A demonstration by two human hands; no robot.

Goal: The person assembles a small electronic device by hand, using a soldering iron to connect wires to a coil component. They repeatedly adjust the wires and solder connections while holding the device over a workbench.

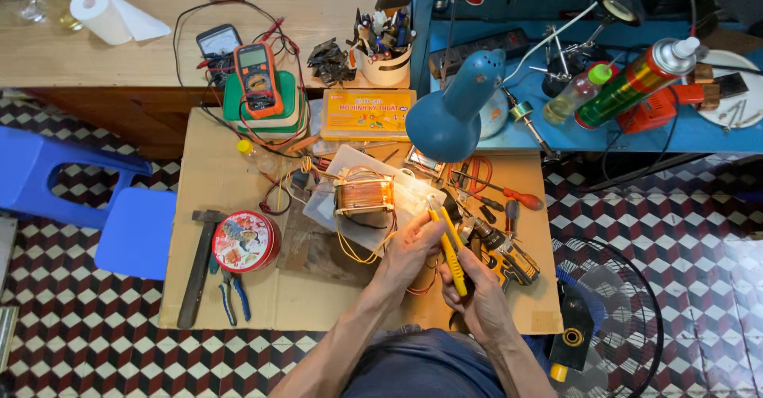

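Both hands grip work: right hand (483, 301) closed on yellow-handled pliers (450, 249), left hand (412, 249) pinching yellow wire (359, 253) from copper-wound transformer (363, 194); stripping underway, needing steady squeeze.

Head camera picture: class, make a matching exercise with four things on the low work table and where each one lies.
Things:
1. hammer
2. round tin
3. wire coil
4. yellow-handled tool

Places:
A. under the blue lamp's light, on a white board
B. held in the right hand
C. at the table's left edge
D. between the hammer and the coil

Pairs: 1-C, 2-D, 3-A, 4-B
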